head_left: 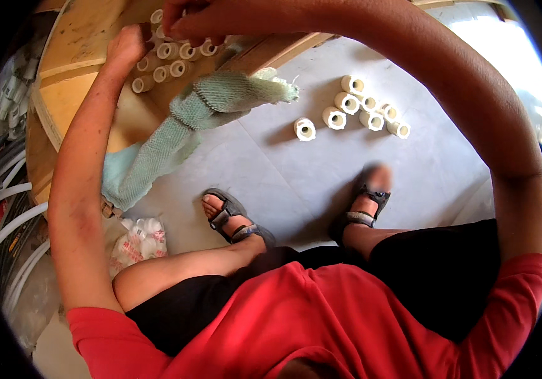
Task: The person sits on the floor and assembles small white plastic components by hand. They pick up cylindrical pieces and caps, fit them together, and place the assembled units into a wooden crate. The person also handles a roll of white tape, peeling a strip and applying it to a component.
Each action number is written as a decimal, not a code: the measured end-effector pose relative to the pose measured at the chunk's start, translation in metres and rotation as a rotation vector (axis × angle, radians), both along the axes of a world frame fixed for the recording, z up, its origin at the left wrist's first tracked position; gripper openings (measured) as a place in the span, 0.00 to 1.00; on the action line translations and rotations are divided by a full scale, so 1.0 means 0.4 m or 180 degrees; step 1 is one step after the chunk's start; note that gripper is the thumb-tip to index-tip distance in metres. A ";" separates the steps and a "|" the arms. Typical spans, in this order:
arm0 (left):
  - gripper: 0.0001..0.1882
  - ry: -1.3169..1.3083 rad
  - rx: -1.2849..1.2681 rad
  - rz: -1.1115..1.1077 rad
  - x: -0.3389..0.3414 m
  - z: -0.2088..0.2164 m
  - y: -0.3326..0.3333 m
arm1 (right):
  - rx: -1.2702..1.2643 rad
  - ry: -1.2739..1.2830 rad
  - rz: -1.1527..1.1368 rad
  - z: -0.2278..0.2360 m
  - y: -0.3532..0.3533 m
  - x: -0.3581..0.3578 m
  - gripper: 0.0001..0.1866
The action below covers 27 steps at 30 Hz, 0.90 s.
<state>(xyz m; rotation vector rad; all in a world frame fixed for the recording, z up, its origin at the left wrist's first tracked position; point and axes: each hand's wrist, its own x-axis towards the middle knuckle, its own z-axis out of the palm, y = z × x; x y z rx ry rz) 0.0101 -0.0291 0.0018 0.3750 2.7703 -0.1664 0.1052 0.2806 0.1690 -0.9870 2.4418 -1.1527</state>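
Several short white plastic pipe fittings (178, 67) with round hollow ends stand grouped on a wooden surface (72, 50) at the upper left. My left hand (129, 45) is closed at the left side of this group. What its fingers hold, if anything, is hidden. Over the group's far side, my right hand (196, 20) has its fingers curled in, partly cut by the upper edge of the view. I cannot make out what lies in them. A pale green knitted cloth (201, 104) drapes from the wood's edge towards the floor.
More white fittings (372, 120) stand clustered on the grey tiled floor (264, 158), right of centre. Below the cloth lies a clear bag of white pieces (141, 240). White and black pipes (15, 215) crowd the left edge. My sandalled feet (230, 218) rest on the floor.
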 end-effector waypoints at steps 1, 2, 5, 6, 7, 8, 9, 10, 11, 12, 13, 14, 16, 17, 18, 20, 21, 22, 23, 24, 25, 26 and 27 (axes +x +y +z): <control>0.15 -0.0003 0.0024 -0.0015 0.022 0.027 0.077 | -0.0098 0.0160 -0.0170 -0.012 0.023 0.016 0.12; 0.15 0.0027 -0.0039 0.0036 0.041 0.061 0.107 | -0.0310 0.0286 -0.0225 -0.014 0.031 0.024 0.12; 0.14 -0.0065 -0.0692 -0.0115 0.051 0.053 0.069 | -0.0953 0.0535 -0.0246 -0.006 0.032 0.036 0.11; 0.14 -0.0152 -0.0565 -0.0182 0.035 0.040 0.033 | -0.1119 0.0578 -0.0266 0.001 0.031 0.044 0.11; 0.14 -0.0239 -0.0455 -0.0226 0.012 0.029 -0.020 | -0.1223 0.0597 -0.0317 0.026 0.036 0.068 0.11; 0.14 -0.0341 -0.0302 -0.0303 0.004 0.014 -0.035 | -0.1385 0.0412 -0.0284 0.037 0.063 0.075 0.11; 0.15 -0.0283 -0.0182 -0.0267 0.008 0.011 -0.021 | -0.1528 0.0227 -0.0279 0.046 0.096 0.082 0.11; 0.15 -0.0210 -0.0073 -0.0219 0.006 0.025 -0.008 | -0.1561 0.0101 -0.0350 0.057 0.130 0.097 0.11; 0.16 -0.0138 0.0036 -0.0169 0.005 0.040 0.004 | -0.1597 -0.0020 -0.0416 0.068 0.164 0.112 0.11; 0.16 -0.0147 0.0268 -0.0204 0.002 0.055 0.015 | -0.1587 -0.0056 -0.0499 0.081 0.204 0.130 0.12; 0.16 -0.0145 0.0495 -0.0233 -0.009 0.068 0.015 | -0.1406 -0.0039 -0.0615 0.076 0.247 0.147 0.12; 0.17 -0.0143 0.0724 -0.0263 -0.014 0.077 0.018 | -0.1275 0.0037 -0.0734 0.071 0.292 0.171 0.12; 0.15 -0.0233 0.1317 -0.0242 -0.037 0.083 0.005 | -0.0786 0.0113 -0.0982 0.034 0.383 0.216 0.13; 0.14 -0.0150 0.1339 -0.0143 0.006 0.153 -0.041 | -0.0764 0.0107 -0.0866 -0.067 0.428 0.223 0.12; 0.14 -0.0118 0.1807 -0.0305 -0.002 0.159 0.045 | -0.0288 0.0184 -0.0994 -0.056 0.489 0.273 0.12; 0.12 -0.0034 0.1640 -0.0398 0.055 0.274 0.066 | 0.0038 -0.0015 -0.1276 -0.173 0.510 0.325 0.11; 0.11 -0.0021 0.1905 -0.0435 0.076 0.296 0.104 | 0.0803 -0.0282 -0.1431 -0.193 0.542 0.357 0.12; 0.11 0.0012 0.2133 -0.0461 0.101 0.335 0.137 | 0.1524 -0.0546 -0.1561 -0.206 0.568 0.386 0.13; 0.11 0.0181 0.2060 -0.0524 0.140 0.415 0.164 | 0.1874 -0.0650 -0.1478 -0.221 0.580 0.407 0.16; 0.10 0.0304 0.2004 -0.0577 0.184 0.470 0.193 | 0.2248 -0.0796 -0.1382 -0.251 0.591 0.433 0.18; 0.10 0.0440 0.1939 -0.0623 0.230 0.519 0.220 | 0.2409 -0.0730 -0.1240 -0.288 0.606 0.458 0.22; 0.09 0.0385 0.2027 -0.0645 0.266 0.547 0.244 | 0.2548 -0.0866 -0.1248 -0.315 0.618 0.483 0.27; 0.08 0.0337 0.2069 -0.0647 0.304 0.580 0.264 | 0.2492 -0.1122 -0.1291 -0.323 0.606 0.492 0.30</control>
